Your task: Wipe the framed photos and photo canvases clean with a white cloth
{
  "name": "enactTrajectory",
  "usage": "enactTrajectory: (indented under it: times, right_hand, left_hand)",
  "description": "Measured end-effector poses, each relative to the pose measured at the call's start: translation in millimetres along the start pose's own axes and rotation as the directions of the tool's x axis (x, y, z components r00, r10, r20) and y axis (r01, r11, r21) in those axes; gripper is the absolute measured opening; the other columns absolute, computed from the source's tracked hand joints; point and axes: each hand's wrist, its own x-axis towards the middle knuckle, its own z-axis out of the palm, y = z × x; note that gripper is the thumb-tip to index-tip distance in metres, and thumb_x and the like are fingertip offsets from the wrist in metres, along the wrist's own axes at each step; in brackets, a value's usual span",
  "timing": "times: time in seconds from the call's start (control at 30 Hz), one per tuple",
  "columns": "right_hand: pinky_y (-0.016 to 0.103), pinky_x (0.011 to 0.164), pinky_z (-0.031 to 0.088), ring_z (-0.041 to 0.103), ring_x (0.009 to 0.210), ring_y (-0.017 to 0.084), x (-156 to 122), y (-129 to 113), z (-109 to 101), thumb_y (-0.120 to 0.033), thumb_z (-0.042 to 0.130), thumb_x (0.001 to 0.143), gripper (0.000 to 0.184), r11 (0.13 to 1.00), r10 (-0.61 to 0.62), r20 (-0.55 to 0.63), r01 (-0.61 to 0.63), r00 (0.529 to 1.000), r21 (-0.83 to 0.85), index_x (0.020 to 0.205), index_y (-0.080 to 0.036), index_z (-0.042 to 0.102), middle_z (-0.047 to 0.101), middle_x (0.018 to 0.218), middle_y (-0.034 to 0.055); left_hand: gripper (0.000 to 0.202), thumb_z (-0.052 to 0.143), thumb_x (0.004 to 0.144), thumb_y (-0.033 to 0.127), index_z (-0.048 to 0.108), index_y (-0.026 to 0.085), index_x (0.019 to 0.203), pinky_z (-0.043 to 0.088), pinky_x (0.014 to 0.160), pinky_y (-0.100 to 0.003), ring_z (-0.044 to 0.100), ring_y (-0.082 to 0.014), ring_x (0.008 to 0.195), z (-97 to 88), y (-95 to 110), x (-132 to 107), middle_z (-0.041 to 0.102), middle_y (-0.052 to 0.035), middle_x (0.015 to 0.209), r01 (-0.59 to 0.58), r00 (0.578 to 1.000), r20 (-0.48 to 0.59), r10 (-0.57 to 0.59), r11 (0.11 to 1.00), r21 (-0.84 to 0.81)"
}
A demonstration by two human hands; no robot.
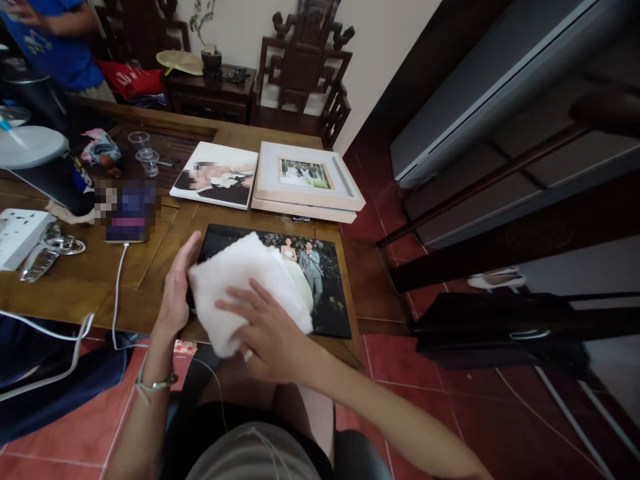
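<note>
A dark wedding photo panel (330, 287) lies at the near right corner of the wooden table. Over its left part is spread a folded white cloth (220, 287), which hides that side of the picture. My right hand (265, 327) rests on top of the cloth with its fingers spread; a ring shows on it. Along the panel's left edge my left hand (177, 287) stands on its side, fingers stretched out, against the panel or the cloth's edge. Whether it presses on the panel I cannot tell.
Behind lie a white photo panel (220, 175) and stacked pale frames (310, 177). Leftward are a charging phone (127, 213), a power strip (23, 233) and a lidded tumbler (40, 160). A person in a blue shirt (55, 47) is at the far left.
</note>
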Motion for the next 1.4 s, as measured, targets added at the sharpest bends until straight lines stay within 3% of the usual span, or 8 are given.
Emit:
enactTrajectory:
  times: [0.13, 0.27, 0.47, 0.7, 0.97, 1.1, 1.2, 1.4]
  right_hand:
    - [0.051, 0.118, 0.027, 0.052, 0.129, 0.025, -47, -5, -18, -0.009, 0.052, 0.066, 0.022, 0.98, 0.082, -0.038, -0.074, 0.996, 0.185, 0.075, -0.023, 0.067, 0.067, 0.128, 0.0033]
    - [0.054, 0.112, 0.036, 0.056, 0.125, 0.025, -59, 29, -28, -0.006, 0.047, 0.074, 0.022, 0.974, 0.167, -0.161, -0.137, 0.973, 0.18, 0.073, -0.023, 0.061, 0.067, 0.126, 0.0065]
    - [0.058, 0.114, 0.03, 0.04, 0.137, 0.031, 15, 78, -24, -0.013, 0.043, 0.086, 0.025, 0.954, 0.3, -0.178, -0.294, 0.937, 0.061, 0.095, -0.018, 0.066, 0.063, 0.12, 0.0139]
    - [0.046, 0.113, 0.032, 0.049, 0.123, 0.025, 92, 72, -22, -0.011, 0.04, 0.089, 0.028, 0.968, 0.248, -0.152, -0.238, 0.957, 0.082, 0.096, -0.019, 0.066, 0.066, 0.112, 0.0094]
    - [0.05, 0.102, 0.043, 0.058, 0.108, 0.028, -17, 112, -39, -0.018, 0.039, 0.086, 0.023, 0.926, 0.375, -0.311, -0.332, 0.874, 0.181, 0.074, -0.023, 0.059, 0.066, 0.096, 0.0076]
    - [0.063, 0.11, 0.03, 0.047, 0.128, 0.033, -65, 120, -37, -0.015, 0.043, 0.082, 0.019, 0.9, 0.412, -0.428, -0.432, 0.804, 0.056, 0.072, -0.021, 0.057, 0.062, 0.125, 0.0145]
    - [0.071, 0.113, 0.017, 0.032, 0.141, 0.037, -85, 91, -21, -0.009, 0.046, 0.078, 0.019, 0.909, 0.34, -0.406, -0.407, 0.848, -0.088, 0.067, -0.019, 0.057, 0.051, 0.143, 0.0178]
    - [0.071, 0.112, 0.021, 0.027, 0.144, 0.038, -107, 2, 5, -0.006, 0.048, 0.073, 0.021, 0.962, 0.183, -0.324, -0.236, 0.928, -0.135, 0.057, -0.018, 0.054, 0.043, 0.151, 0.0128]
  left_hand:
    - [0.052, 0.03, 0.1, 0.052, 0.056, 0.022, 0.135, 0.031, 0.118, -0.045, 0.039, -0.0251, 0.141, 0.5, 1, 3, 0.049, -0.009, 0.148, -0.005, 0.996, 0.089, -0.015, 0.977, 0.212]
    - [0.039, 0.045, 0.098, 0.042, 0.062, 0.021, 0.126, 0.033, 0.116, -0.05, 0.042, -0.0256, 0.14, 2.4, 0, 6, 0.056, -0.0094, 0.141, -0.02, 0.994, 0.112, -0.016, 0.95, 0.31]
    - [0.035, 0.045, 0.098, 0.034, 0.063, 0.019, 0.124, 0.035, 0.115, -0.049, 0.044, -0.0243, 0.139, 3.4, -4, 6, 0.057, -0.0097, 0.14, -0.06, 0.993, 0.113, 0.024, 0.943, 0.326]
    - [0.036, 0.047, 0.097, 0.034, 0.064, 0.019, 0.124, 0.039, 0.113, -0.048, 0.05, -0.0254, 0.133, 1.9, -7, 5, 0.057, -0.0099, 0.14, -0.016, 0.997, 0.077, -0.012, 0.935, 0.353]
    - [0.034, 0.047, 0.097, 0.031, 0.063, 0.017, 0.123, 0.036, 0.114, -0.049, 0.046, -0.0243, 0.137, 2.3, -3, 6, 0.059, -0.0109, 0.138, -0.05, 0.995, 0.097, 0.019, 0.944, 0.328]
    - [0.034, 0.047, 0.097, 0.031, 0.063, 0.016, 0.123, 0.036, 0.115, -0.047, 0.046, -0.0238, 0.137, 2.6, -3, 7, 0.059, -0.0109, 0.138, -0.046, 0.996, 0.092, 0.016, 0.941, 0.336]
    - [0.034, 0.047, 0.097, 0.031, 0.063, 0.016, 0.123, 0.035, 0.115, -0.047, 0.045, -0.0237, 0.137, 2.6, -3, 7, 0.058, -0.0112, 0.139, -0.045, 0.995, 0.1, 0.011, 0.938, 0.344]
    - [0.034, 0.047, 0.097, 0.032, 0.063, 0.018, 0.124, 0.035, 0.115, -0.049, 0.045, -0.0246, 0.137, 2.9, -1, 9, 0.058, -0.0104, 0.139, -0.039, 0.995, 0.105, -0.001, 0.926, 0.375]
